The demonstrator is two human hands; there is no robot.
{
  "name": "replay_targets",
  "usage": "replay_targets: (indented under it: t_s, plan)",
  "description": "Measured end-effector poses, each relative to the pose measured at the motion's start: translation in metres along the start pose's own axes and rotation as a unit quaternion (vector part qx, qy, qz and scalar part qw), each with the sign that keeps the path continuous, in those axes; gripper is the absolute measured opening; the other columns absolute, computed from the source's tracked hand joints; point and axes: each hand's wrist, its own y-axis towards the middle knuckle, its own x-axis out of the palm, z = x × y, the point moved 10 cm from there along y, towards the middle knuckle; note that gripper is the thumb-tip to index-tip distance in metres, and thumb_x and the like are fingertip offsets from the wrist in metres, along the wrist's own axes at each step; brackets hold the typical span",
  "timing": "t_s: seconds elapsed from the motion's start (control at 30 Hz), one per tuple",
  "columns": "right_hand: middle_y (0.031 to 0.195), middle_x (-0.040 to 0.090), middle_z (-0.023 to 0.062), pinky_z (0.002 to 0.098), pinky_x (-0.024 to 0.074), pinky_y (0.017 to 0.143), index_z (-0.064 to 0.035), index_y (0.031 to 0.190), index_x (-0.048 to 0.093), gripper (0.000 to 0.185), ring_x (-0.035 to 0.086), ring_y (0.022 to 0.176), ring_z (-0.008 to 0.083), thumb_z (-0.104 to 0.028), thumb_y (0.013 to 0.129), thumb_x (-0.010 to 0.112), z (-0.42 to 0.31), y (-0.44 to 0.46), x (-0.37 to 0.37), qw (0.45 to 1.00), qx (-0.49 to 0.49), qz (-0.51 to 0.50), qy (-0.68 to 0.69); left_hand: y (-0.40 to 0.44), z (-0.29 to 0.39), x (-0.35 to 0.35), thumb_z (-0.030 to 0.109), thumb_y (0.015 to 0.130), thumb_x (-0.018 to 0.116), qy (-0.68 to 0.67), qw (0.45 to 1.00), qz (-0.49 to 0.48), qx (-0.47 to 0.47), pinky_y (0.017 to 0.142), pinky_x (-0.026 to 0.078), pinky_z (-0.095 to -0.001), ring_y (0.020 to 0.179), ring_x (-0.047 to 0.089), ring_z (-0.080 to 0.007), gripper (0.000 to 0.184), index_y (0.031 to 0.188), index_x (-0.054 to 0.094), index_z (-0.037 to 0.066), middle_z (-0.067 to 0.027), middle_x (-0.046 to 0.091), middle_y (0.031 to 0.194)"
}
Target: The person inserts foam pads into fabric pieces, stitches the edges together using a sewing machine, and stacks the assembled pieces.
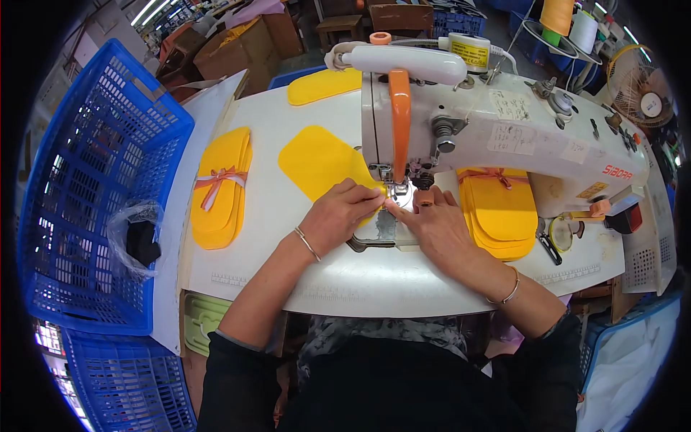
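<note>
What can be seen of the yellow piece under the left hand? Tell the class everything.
The yellow piece is plain, flat and felt-like in look, with rounded corners. It lies on the white table, slanting toward the sewing machine, whose head hides part of it. The left hand rests on its near part; the right hand is close by, but whether it touches is unclear.

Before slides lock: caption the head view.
Left hand on a yellow piece, right hand close by, at the sewing machine.
</note>
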Motion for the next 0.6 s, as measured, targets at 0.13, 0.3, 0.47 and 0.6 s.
replay_targets:
  t_s: [0.13, 0.3, 0.47, 0.6]
  plan:
    - [0.125, 0.062, 0.0020, 0.0389, 0.0468, 0.091, -0.0173, 0.134, 0.069, 0.050, 0.057, 0.107, 0.0252, -0.002, 0.088, 0.057, 0.0019, -0.0004, 0.0001, 1.000, 0.011, -0.013, 0.007, 0.0026, 0.0069, -0.0020, 0.006, 0.083, 0.078, 0.022, 1.000, -0.004, 0.016, 0.091, 0.056, -0.0360, 0.103, 0.065, -0.0271, 0.034, 0.117, 0.076, 0.007, -0.0056, 0.071, 0.118]
    - [0.126, 0.062, 0.0014, 0.0388, 0.0469, 0.093, -0.0188, 0.134, 0.070, 0.050, 0.057, 0.107, 0.0252, -0.003, 0.088, 0.057, 0.0031, -0.0005, 0.0033, 0.999, 0.026, -0.021, 0.012, 0.0017, 0.0061, 0.0008, 0.007, 0.084, 0.077, 0.009, 1.000, -0.018, -0.005, 0.091, 0.055, -0.0360, 0.103, 0.065, -0.0272, 0.032, 0.116, 0.076, 0.006, -0.0061, 0.070, 0.119]
    - [0.128, 0.062, 0.0026, 0.0392, 0.0469, 0.093, -0.0180, 0.133, 0.070, 0.049, 0.057, 0.108, 0.0260, -0.002, 0.089, 0.057, 0.0018, -0.0023, 0.0022, 1.000, 0.022, -0.020, 0.006, 0.0019, 0.0083, -0.0006, 0.008, 0.085, 0.076, -0.017, 1.000, -0.011, -0.018, 0.090, 0.056, -0.0355, 0.102, 0.065, -0.0269, 0.031, 0.116, 0.076, 0.006, -0.0064, 0.070, 0.119]
    - [0.130, 0.061, 0.0040, 0.0399, 0.0468, 0.093, -0.0157, 0.133, 0.070, 0.048, 0.057, 0.109, 0.0270, -0.002, 0.089, 0.056, 0.0010, -0.0043, 0.0002, 1.000, 0.015, -0.014, 0.015, 0.0015, 0.0081, -0.0025, 0.008, 0.085, 0.076, -0.014, 1.000, 0.001, 0.000, 0.089, 0.056, -0.0352, 0.101, 0.065, -0.0264, 0.029, 0.114, 0.076, 0.006, -0.0062, 0.071, 0.116]
